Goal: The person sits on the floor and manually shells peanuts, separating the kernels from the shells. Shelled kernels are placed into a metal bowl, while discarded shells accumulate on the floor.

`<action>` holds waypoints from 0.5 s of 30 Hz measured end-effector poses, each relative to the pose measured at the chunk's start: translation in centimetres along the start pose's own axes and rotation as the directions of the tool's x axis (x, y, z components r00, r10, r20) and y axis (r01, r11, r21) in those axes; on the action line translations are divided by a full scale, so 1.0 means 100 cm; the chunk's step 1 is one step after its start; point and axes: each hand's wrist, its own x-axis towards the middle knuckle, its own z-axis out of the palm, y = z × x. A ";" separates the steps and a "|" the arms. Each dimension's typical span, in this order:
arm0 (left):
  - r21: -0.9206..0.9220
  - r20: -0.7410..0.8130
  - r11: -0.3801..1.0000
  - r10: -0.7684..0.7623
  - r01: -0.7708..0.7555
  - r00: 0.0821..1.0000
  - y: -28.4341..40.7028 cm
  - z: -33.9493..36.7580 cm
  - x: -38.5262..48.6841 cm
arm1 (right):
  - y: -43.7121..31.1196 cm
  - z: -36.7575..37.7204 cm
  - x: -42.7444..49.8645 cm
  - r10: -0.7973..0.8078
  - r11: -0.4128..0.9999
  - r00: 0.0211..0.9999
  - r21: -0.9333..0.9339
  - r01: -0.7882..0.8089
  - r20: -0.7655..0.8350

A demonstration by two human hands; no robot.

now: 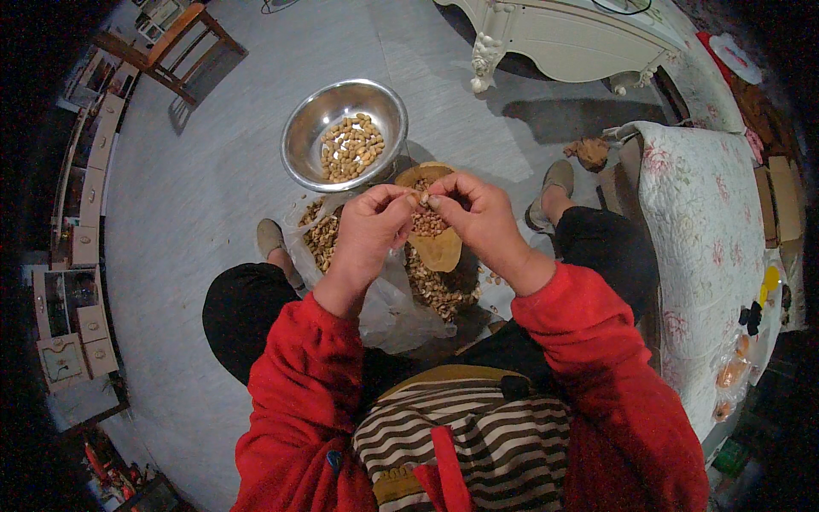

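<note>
My left hand and my right hand meet fingertip to fingertip. A peanut, partly hidden by the fingers, is pinched between them; whether its shell is split is too small to tell. Right below them is a tan shallow container with shelled peanut kernels in it. Beyond my hands stands a shiny steel basin, its bottom partly covered by unshelled peanuts. A clear plastic bag with peanut shells spreads under my left wrist. More shells lie in front of the tan container.
My shoes flank the work on the grey floor. To the right hangs a floral cloth, near a crumpled brown item. A white carved furniture piece stands ahead. A wooden chair and drawer cabinets are left.
</note>
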 end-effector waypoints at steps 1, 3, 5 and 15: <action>0.002 -0.014 1.000 0.003 -0.003 1.000 0.000 0.001 0.000 | 0.000 0.001 0.000 -0.003 1.000 1.000 0.000 0.003 -0.004; 0.006 -0.042 1.000 0.009 -0.009 0.999 -0.001 0.003 0.000 | 0.000 0.004 -0.001 -0.009 1.000 1.000 0.001 0.009 -0.014; 0.030 -0.055 0.999 0.027 -0.025 0.998 -0.001 0.004 -0.001 | -0.002 0.005 0.000 -0.002 1.000 0.999 -0.012 0.002 -0.038; -0.039 -0.044 0.999 -0.001 -0.001 0.999 0.000 0.004 0.000 | -0.003 0.002 0.002 0.062 0.997 0.998 0.054 -0.063 0.010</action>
